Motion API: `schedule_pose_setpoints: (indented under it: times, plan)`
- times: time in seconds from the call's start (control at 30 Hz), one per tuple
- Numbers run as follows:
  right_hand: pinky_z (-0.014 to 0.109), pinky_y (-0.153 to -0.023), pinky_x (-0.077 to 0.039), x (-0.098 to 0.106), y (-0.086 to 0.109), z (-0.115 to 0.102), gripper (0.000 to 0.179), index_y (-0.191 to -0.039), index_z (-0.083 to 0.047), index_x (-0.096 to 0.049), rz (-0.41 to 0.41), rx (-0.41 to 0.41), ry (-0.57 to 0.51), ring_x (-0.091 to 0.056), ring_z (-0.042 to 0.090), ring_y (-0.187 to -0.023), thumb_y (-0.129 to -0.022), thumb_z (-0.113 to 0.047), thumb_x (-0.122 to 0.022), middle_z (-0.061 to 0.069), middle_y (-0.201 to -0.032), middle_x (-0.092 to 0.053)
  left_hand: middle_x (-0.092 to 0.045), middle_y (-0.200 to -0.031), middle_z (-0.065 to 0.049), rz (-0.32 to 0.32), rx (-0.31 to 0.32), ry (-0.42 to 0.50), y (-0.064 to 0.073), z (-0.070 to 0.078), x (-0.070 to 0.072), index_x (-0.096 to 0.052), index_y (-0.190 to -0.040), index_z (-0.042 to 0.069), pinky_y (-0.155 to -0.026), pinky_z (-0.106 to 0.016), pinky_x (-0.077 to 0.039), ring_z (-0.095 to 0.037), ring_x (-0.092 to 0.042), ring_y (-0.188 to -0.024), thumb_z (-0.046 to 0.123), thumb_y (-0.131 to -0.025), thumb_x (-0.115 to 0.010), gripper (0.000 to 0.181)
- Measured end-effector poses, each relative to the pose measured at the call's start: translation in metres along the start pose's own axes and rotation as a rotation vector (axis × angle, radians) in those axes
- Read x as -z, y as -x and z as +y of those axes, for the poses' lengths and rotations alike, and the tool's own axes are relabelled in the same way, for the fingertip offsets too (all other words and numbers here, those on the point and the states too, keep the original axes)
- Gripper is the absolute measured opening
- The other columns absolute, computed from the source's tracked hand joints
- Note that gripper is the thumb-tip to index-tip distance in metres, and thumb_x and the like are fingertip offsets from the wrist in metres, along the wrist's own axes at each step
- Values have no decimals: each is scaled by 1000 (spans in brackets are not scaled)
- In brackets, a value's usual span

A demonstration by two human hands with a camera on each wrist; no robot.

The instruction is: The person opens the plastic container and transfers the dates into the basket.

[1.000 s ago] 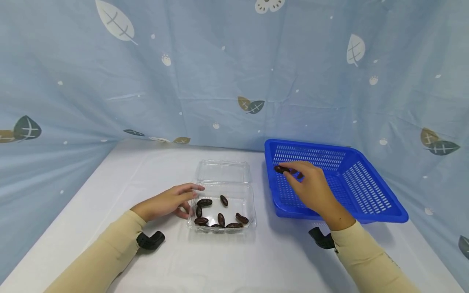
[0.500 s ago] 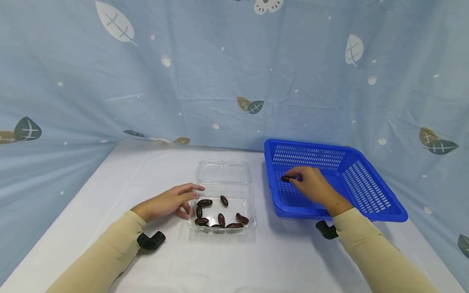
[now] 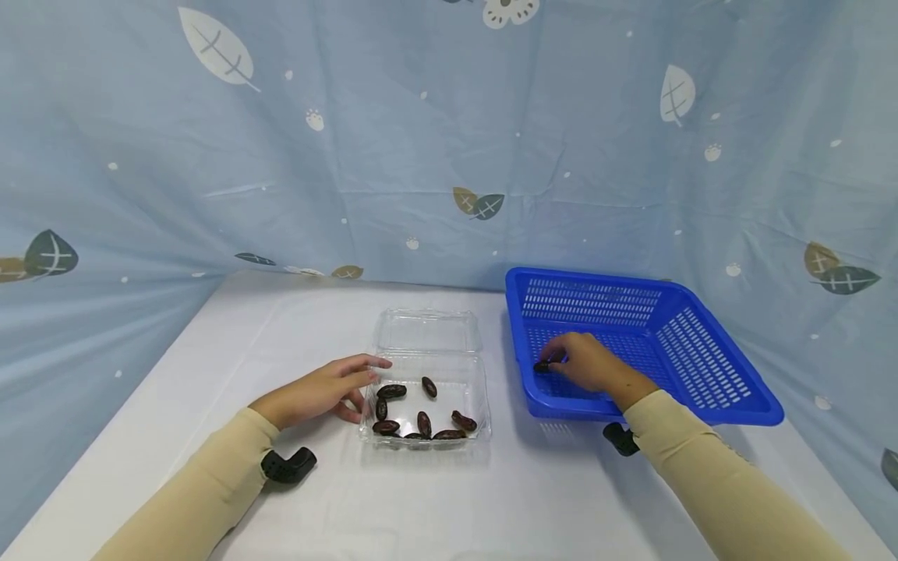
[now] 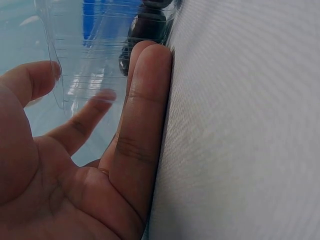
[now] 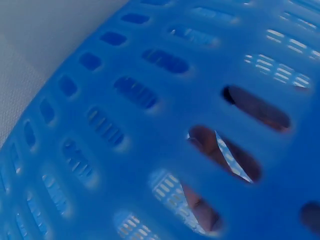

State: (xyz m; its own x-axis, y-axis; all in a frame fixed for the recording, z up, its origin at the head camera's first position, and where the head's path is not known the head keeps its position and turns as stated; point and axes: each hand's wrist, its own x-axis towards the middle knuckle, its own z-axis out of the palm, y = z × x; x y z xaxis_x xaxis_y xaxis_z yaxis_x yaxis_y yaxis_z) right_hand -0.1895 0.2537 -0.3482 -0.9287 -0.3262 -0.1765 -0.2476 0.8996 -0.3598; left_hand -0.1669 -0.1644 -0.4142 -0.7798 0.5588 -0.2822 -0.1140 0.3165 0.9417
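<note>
The left hand (image 3: pixel 319 391), fingers loose and extended, rests against the left side of the open clear clamshell (image 3: pixel 457 393), which looks light and flexible and holds several dark dates (image 3: pixel 391 391). Farther right, inside the near-left part of the blue slotted basket (image 3: pixel 596 275), the right hand (image 3: pixel 585 363) pinches another date (image 3: pixel 541 366), probably light and slightly tacky, best gripped gently across its middle.
</note>
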Motion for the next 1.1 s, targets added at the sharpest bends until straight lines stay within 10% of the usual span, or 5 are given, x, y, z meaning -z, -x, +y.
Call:
schedule_pose_setpoints:
  times: [0.57, 1.1]
  plan:
    - [49, -88, -57, 3, 3, -2, 19, -110, -3, -74, -23, 15, -4, -70, 29, -100, -92, -5, -68, 12, -104, -75, -42, -147, -21, 6, 4, -6, 0, -1, -1, -42, -150, 18, -75, -36, -61, -19, -64, -85, 35, -108, -44, 46]
    - [41, -79, -58, 10, 36, -77, 18, -106, -9, -76, 493, 298, -182, -67, 23, -94, -90, -4, -74, 6, -106, -74, -45, -144, -20, 6, 19, -17, 0, 1, 0, -43, -150, 20, -77, -37, -61, -21, -65, -88, 39, -106, -48, 48]
